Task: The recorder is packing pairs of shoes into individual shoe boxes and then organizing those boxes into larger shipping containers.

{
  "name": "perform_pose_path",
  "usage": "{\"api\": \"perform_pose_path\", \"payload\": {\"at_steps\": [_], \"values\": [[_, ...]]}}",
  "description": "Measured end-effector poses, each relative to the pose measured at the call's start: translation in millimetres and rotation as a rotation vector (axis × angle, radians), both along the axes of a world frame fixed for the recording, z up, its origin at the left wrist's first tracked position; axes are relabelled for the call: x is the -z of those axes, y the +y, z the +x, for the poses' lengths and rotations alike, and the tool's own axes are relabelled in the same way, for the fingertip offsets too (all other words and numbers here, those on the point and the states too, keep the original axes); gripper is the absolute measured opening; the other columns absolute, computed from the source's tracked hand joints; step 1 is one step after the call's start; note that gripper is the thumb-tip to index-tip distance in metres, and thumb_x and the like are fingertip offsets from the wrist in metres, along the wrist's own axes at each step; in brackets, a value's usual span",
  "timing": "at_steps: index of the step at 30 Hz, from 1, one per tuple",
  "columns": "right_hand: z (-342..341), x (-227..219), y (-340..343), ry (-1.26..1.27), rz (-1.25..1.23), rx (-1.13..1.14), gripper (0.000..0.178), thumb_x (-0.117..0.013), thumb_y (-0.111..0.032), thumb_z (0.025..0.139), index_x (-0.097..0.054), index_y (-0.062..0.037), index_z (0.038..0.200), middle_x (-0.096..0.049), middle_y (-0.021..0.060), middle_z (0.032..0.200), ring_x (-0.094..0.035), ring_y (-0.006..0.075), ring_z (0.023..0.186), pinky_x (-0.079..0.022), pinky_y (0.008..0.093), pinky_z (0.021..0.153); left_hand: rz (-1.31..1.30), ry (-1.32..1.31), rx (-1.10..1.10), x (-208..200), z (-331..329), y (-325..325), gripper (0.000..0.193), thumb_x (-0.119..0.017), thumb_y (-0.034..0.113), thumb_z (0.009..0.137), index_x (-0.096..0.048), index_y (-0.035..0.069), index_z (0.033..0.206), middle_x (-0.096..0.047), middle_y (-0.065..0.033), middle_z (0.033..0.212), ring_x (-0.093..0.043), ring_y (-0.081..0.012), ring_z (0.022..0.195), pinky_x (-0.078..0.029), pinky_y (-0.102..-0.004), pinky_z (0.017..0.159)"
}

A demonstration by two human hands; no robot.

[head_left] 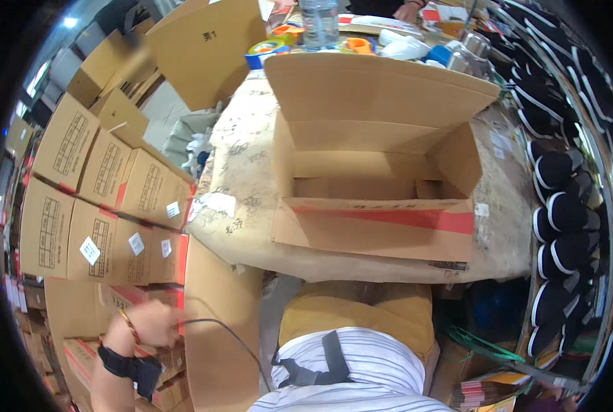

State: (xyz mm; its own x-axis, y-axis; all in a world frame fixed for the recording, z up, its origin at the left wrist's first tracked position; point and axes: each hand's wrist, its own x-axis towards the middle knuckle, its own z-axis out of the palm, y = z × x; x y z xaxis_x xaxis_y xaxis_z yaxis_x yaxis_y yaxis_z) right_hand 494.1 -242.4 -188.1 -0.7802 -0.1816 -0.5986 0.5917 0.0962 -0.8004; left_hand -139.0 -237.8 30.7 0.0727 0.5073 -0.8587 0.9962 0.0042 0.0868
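My left hand (pixel 156 324) reaches out at the lower left, wearing a gold bracelet and a black wrist strap with a small device. It hovers over or touches boxes with red panels (pixel 83 353) beside a tall cardboard sheet or box side (pixel 220 329). Its fingers are blurred and partly hidden, so any grip cannot be made out. A thin black cable (pixel 231 329) runs from near this hand toward my body. My right hand is out of view. On the table ahead, a cardboard box (pixel 375 230) with a red stripe lies open, its back flap raised and nothing visible inside.
Stacked cartons (pixel 104 237) stand on the left. Tape rolls (pixel 265 51), a clear water bottle (pixel 319 24) and a metal flask (pixel 471 49) occupy the table's far side. Another person's hand (pixel 408 12) shows there. Racks of black shoes (pixel 560 247) line the right.
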Motion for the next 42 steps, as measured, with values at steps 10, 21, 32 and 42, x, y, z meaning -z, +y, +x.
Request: {"api": "perform_pose_path", "payload": {"at_steps": [10, 21, 32, 42], "values": [[0.4, -14.1, 6.3, 0.037, 0.028, 0.155, 0.064, -0.069, -0.057, 0.073, -0.062, -0.0069, 0.113, -0.069, 0.0116, 0.091, -0.066, 0.0279, 0.079, -0.05, 0.0412, 0.069, 0.286, 0.158, -0.148, -49.2, 18.1, 34.7, 0.055, -0.071, 0.013, 0.069, -0.059, 0.016, 0.123, -0.065, -0.0132, 0.079, -0.066, -0.0307, 0.074, -0.053, -0.0411, 0.063], [-2.6, -240.7, 188.3, 0.097, 1.168, 1.138, 0.033, -0.071, -0.023, 0.078, -0.064, -0.0024, 0.103, -0.066, 0.0137, 0.086, -0.066, 0.0275, 0.077, -0.051, 0.0355, 0.069, 1.111, -0.648, 0.303, -31.6, 173.3, 182.5, 0.069, -0.079, 0.02, 0.062, -0.056, 0.003, 0.124, -0.061, -0.0143, 0.103, -0.057, -0.0326, 0.095, -0.047, -0.0387, 0.082], [167.0, -207.8, 292.1, -0.859, 1.748, 1.574, 0.077, -0.061, -0.055, 0.08, -0.041, -0.006, 0.137, -0.045, 0.0255, 0.136, -0.041, 0.0435, 0.126, -0.034, 0.048, 0.104, 1.036, -0.17, 0.072, 66.2, 221.4, 227.2, 0.054, -0.072, 0.034, 0.074, -0.059, 0.011, 0.121, -0.063, -0.013, 0.104, -0.057, -0.0318, 0.1, -0.041, -0.0461, 0.088], [80.8, -218.2, 243.3, 0.511, 0.878, 2.02, 0.025, -0.065, -0.021, 0.086, -0.067, 0.0001, 0.1, -0.068, 0.0094, 0.091, -0.065, 0.0195, 0.082, -0.051, 0.0283, 0.074, 1.342, -0.859, 0.067, 13.0, 290.2, 225.7, 0.028, -0.067, 0.018, 0.08, -0.067, 0.006, 0.106, -0.065, -0.0146, 0.1, -0.058, -0.0347, 0.094, -0.047, -0.0407, 0.08]]}}
